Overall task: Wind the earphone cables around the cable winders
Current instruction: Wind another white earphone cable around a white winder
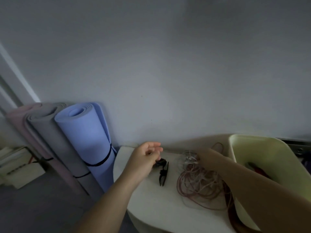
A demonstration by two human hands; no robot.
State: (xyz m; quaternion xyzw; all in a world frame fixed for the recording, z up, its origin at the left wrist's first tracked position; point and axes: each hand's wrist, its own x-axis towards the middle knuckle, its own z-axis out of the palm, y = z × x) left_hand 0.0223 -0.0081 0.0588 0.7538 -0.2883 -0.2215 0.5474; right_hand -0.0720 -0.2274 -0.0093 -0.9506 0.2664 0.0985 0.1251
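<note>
Left hand (144,158): on black winders (163,173), grip unclear.
Right hand (207,157): in cable tangle (200,182), fingers hidden.
Winders: long axis toward table (151,200) far edge.

A: What stays unclear at your left hand (144,158)?
B: Its grip covers the top of the small black plastic cable winder (162,161); whether you hold it can't be told.
A: And your right hand (207,158)?
B: Its grip is buried in the blurred tangle of white and reddish earphone cables (200,180), which runs off the bottom edge.
</note>
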